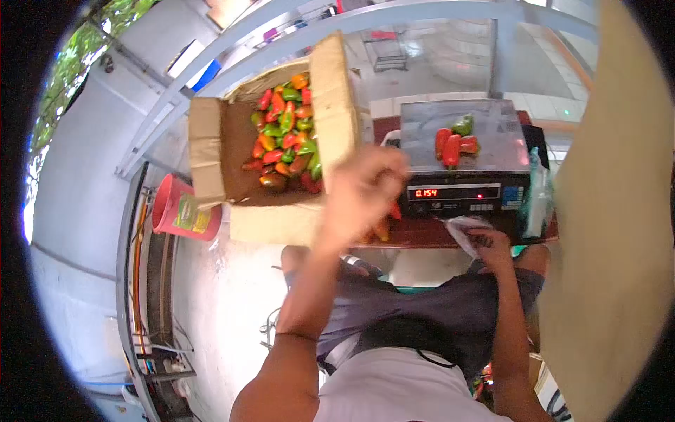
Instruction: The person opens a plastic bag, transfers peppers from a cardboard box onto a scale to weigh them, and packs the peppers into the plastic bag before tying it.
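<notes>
Peppers (451,150), three red to orange and one green, lie close together on the metal pan (498,141) of the scale (450,198). Readout in red digits: 0.154. Scale stands on the dark red surface (427,234).

Left hand (367,188): raised between the cardboard box (336,98) and the scale, fingers curled. Motion blur here; cannot tell whether its grip holds anything. Loose peppers (382,230), red and orange, lie on the surface just below this hand, partly hidden by it.

Right hand (492,246): in front of the scale, near its front edge; grip closed on a thin, clear plastic bag (461,231).

Cardboard box, flaps open, sits left of the scale and contains many mixed peppers (287,133): red, green, orange. Bundle of plastic (538,200), bluish and clear, rests beside the scale's right side. Pink bucket (166,205) with a label stands left of the box.
</notes>
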Motion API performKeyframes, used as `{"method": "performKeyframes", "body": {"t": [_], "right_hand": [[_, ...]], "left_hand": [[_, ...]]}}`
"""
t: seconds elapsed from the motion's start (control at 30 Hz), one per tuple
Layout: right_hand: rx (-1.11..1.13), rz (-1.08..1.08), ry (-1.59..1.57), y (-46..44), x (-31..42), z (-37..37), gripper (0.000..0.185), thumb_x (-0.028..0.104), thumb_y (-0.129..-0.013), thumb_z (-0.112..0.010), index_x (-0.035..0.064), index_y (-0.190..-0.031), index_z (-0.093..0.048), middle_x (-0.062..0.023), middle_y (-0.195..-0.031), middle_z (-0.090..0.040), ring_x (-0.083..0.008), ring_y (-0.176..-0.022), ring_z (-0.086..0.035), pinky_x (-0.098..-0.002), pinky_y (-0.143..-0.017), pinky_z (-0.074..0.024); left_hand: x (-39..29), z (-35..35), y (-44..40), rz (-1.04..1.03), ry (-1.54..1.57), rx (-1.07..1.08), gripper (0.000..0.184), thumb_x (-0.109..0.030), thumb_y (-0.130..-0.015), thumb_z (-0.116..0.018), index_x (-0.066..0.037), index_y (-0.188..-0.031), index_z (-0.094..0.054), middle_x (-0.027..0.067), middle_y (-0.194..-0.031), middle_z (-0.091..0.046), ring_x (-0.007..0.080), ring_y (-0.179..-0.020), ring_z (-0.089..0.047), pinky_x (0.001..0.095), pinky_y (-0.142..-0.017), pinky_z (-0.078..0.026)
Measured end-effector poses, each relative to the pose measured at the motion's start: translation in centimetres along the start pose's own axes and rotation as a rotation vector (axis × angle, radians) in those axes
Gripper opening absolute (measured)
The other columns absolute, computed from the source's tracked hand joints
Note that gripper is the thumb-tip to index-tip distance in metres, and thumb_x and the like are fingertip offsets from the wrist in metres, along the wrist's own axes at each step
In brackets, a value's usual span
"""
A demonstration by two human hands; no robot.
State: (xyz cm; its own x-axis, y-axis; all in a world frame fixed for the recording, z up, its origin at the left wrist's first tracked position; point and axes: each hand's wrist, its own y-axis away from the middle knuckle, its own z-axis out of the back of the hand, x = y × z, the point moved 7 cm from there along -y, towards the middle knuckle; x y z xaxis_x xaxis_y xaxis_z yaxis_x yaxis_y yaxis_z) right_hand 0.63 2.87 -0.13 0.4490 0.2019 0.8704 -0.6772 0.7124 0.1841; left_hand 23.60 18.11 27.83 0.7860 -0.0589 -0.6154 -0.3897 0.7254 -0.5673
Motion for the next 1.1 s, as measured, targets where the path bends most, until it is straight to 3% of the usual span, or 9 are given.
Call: {"method": "performKeyframes", "body": {"t": [0.1,0.23,0.37,0.43,0.5,0.63,0.77,0.9,1.1], "right_hand": [[-0.020,0.072,0.070,-0.1,-0.4,0.4,0.035,0.000,-0.074,-0.071,0.0105,-0.107,-0.078,-0.0115,-0.106,-0.075,-0.0201,-0.092,-0.071,-0.0314,-0.082,-0.0538],[-0.022,0.090,0.061,-0.8,0.4,-0.3,0.038,-0.002,-0.070,-0.071,0.0098,-0.106,-0.078,-0.0121,-0.104,-0.075,-0.0204,-0.091,-0.071,-0.0320,-0.083,-0.0536],[-0.031,0.151,0.073,-1.0,-1.6,-1.0,0.042,-0.005,-0.067,-0.070,0.0091,-0.106,-0.078,-0.0120,-0.105,-0.075,-0.0206,-0.096,-0.071,-0.0317,-0.088,-0.0535],[0.002,0.095,0.033,-1.0,-2.2,-1.0,0.043,-0.005,-0.067,-0.070,0.0090,-0.106,-0.077,-0.0116,-0.106,-0.075,-0.0211,-0.097,-0.071,-0.0320,-0.089,-0.0534],[-0.013,0.144,0.032,-0.9,-2.4,-0.6,0.038,0.000,-0.069,-0.070,0.0096,-0.106,-0.077,-0.0130,-0.109,-0.074,-0.0264,-0.099,-0.071,-0.0339,-0.091,-0.0533],[-0.014,0.064,0.019,0.1,0.0,-0.1,0.034,0.008,-0.071,-0.071,0.0110,-0.104,-0.078,-0.0160,-0.109,-0.073,-0.0309,-0.101,-0.070,-0.0372,-0.095,-0.0526],[-0.030,0.108,0.097,-0.1,0.8,0.0,0.039,0.014,-0.070,-0.077,0.0108,-0.109,-0.076,-0.0184,-0.104,-0.073,-0.0312,-0.099,-0.071,-0.0378,-0.092,-0.0532],[-0.070,0.096,0.040,-0.3,-0.1,0.4,0.044,0.017,-0.071,-0.081,0.0101,-0.114,-0.074,-0.0178,-0.103,-0.074,-0.0288,-0.097,-0.071,-0.0361,-0.088,-0.0542],[-0.135,0.169,-0.079,0.6,0.4,1.7,0.045,0.018,-0.073,-0.082,0.0095,-0.116,-0.073,-0.0158,-0.111,-0.071,-0.0281,-0.095,-0.069,-0.0367,-0.088,-0.0537]], "left_hand": [[7.0,10.4,-2.2,0.289,-0.115,-0.310,0.015,-0.002,-0.084,-0.064,-0.002,-0.099,-0.069,0.0147,-0.087,-0.071,0.0220,-0.079,-0.068,0.0312,-0.074,-0.053],[26.0,9.0,-0.7,0.335,-0.874,0.491,0.035,-0.027,-0.081,-0.072,0.001,-0.102,-0.068,0.0232,-0.096,-0.070,0.0353,-0.096,-0.069,0.0399,-0.088,-0.054],[32.0,6.8,1.6,0.445,-0.937,0.553,0.039,-0.028,-0.077,-0.077,-0.002,-0.105,-0.068,0.0217,-0.104,-0.070,0.0369,-0.102,-0.067,0.0441,-0.089,-0.055],[26.7,8.6,0.1,0.597,-0.979,0.550,0.039,-0.025,-0.076,-0.077,-0.002,-0.106,-0.068,0.0225,-0.107,-0.070,0.0376,-0.103,-0.067,0.0450,-0.086,-0.055],[17.0,11.8,-2.5,0.597,-0.834,0.125,0.035,-0.017,-0.078,-0.076,0.000,-0.107,-0.067,0.0208,-0.106,-0.071,0.0322,-0.099,-0.070,0.0421,-0.084,-0.055],[3.0,12.5,-5.3,0.113,-0.063,-0.393,0.034,-0.001,-0.079,-0.074,-0.001,-0.111,-0.064,0.0110,-0.097,-0.070,0.0206,-0.088,-0.066,0.0354,-0.081,-0.053],[-5.2,0.6,-6.7,-0.372,-0.160,-0.089,0.043,-0.001,-0.078,-0.076,-0.005,-0.119,-0.063,0.0094,-0.113,-0.064,0.0166,-0.095,-0.064,0.0268,-0.076,-0.052],[0.0,-14.2,-8.3,-0.028,0.139,0.329,0.042,-0.012,-0.077,-0.076,-0.008,-0.117,-0.063,0.0122,-0.094,-0.070,0.0263,-0.086,-0.071,0.0405,-0.070,-0.055],[5.3,-26.2,-10.7,-0.036,-0.232,0.575,0.041,-0.035,-0.069,-0.075,-0.007,-0.099,-0.074,0.0208,-0.094,-0.072,0.0393,-0.088,-0.070,0.0461,-0.084,-0.055]]}}
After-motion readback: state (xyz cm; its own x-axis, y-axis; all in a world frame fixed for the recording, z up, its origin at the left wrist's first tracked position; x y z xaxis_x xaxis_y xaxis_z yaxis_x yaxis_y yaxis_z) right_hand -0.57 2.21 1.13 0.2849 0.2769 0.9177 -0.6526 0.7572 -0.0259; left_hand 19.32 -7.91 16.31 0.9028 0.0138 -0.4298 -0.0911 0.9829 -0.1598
